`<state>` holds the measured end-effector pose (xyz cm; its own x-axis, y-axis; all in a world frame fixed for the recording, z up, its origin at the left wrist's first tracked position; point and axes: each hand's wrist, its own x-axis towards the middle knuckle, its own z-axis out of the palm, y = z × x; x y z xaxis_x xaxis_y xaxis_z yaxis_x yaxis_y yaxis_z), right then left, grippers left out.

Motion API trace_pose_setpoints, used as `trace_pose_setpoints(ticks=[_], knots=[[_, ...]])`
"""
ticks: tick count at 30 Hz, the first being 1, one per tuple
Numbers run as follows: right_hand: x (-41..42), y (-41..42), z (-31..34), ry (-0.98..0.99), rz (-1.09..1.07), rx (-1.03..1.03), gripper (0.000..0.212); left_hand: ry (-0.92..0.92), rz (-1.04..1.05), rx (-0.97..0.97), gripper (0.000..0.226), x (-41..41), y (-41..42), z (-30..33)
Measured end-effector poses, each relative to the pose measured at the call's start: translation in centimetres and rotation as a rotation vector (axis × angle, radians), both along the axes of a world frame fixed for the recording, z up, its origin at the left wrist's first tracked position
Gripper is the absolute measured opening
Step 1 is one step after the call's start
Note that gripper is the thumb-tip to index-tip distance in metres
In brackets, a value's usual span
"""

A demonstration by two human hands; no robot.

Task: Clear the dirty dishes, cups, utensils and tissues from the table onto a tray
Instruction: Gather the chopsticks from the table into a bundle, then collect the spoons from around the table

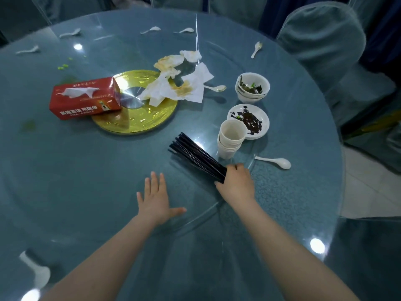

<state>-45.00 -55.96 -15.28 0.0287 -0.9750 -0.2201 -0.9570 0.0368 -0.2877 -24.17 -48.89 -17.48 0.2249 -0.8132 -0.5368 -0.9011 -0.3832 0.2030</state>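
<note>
- Item, bundle of black chopsticks (196, 156): held at its near end in our right hand (236, 183), fingers curled round the sticks; the far ends fan out loosely above the glass turntable (86, 170), toward the near right part of the table.
- Long axis: runs from our right hand diagonally up and left, free tips pointing toward the gold centre disc (138, 122).
- Left hand (155, 203): flat on the glass, fingers spread, holding nothing.
- Handling note: we judge the fan should be squared up before lifting, perhaps by tapping the tips on the glass or closing them with the left hand, so none slips out.
- Nearby stock: stacked paper cups (230, 140) just right of the chopstick tips; soiled plate (249, 121) and stacked bowls (252, 88) beyond; white spoon (275, 162) near the right edge.
- Used tissues (175, 83): heaped on the far side of the disc.
- Tray: not in view.
</note>
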Motion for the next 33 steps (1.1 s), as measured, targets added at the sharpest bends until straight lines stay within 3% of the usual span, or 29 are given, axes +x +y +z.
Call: trace_pose_setpoints(ticks=[7, 12, 15, 21, 28, 33], knots=[[-2.6, 0.2, -0.5, -0.073, -0.033, -0.070, 0.076, -0.045, -0.037, 0.023, 0.134, 0.7, 0.0, -0.1], [-5.5, -0.1, -1.6, -0.296, -0.221, -0.226, 0.033, -0.062, -0.049, 0.036, 0.136, 1.1, 0.0, -0.2], [-7.6, -0.9, -2.7, -0.216, -0.267, -0.226, 0.032, -0.068, -0.054, 0.035, 0.136, 1.2, 0.1, -0.3], [-10.3, -3.5, -4.1, 0.102, -0.087, 0.027, 0.063, -0.076, -0.057, 0.028, 0.136, 1.1, 0.1, -0.4], [-10.3, -1.5, -4.5, 0.194, -0.070, -0.199, 0.024, -0.080, -0.060, -0.005, 0.134, 1.0, 0.2, -0.2], [-10.1, 1.3, -3.8, 0.136, -0.116, -0.157, 0.019, -0.022, -0.047, -0.055, 0.125, 1.3, 0.0, 0.8]])
